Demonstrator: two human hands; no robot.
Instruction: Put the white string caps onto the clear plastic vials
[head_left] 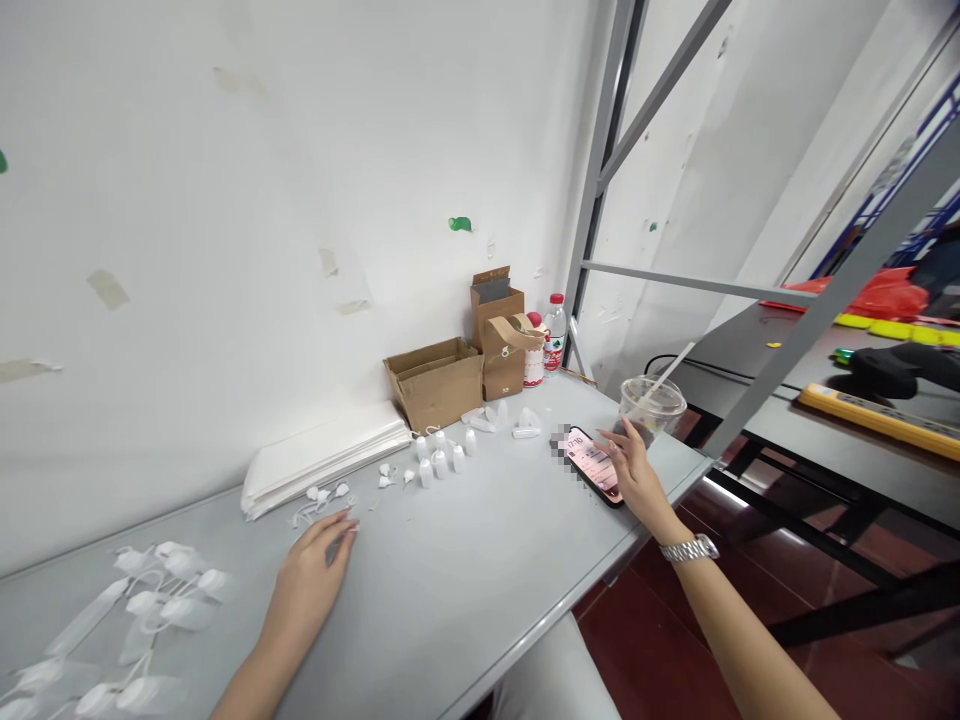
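Observation:
My left hand [315, 570] is low over the grey table, thumb and fingertips brought together. A tiny pale bit seems to show at the fingertips, too small to name. Just beyond it lie small white caps with loops [319, 495]. My right hand [634, 470] is over a phone [596, 465] with a lit screen, its fingers apart and the fingertips at or just above the glass. Whether they touch it I cannot tell. Several small white bottles [441, 462] stand upright between the hands, farther back. Loose white looped caps [386, 476] lie beside them.
White corded pieces [161, 600] spread over the left. A stack of white sheets [322, 460] lies along the wall, beside an open cardboard box [439, 390], a brown paper bag [502, 360] and a red-capped bottle [555, 335]. A plastic cup with straw [656, 400] stands near the right edge.

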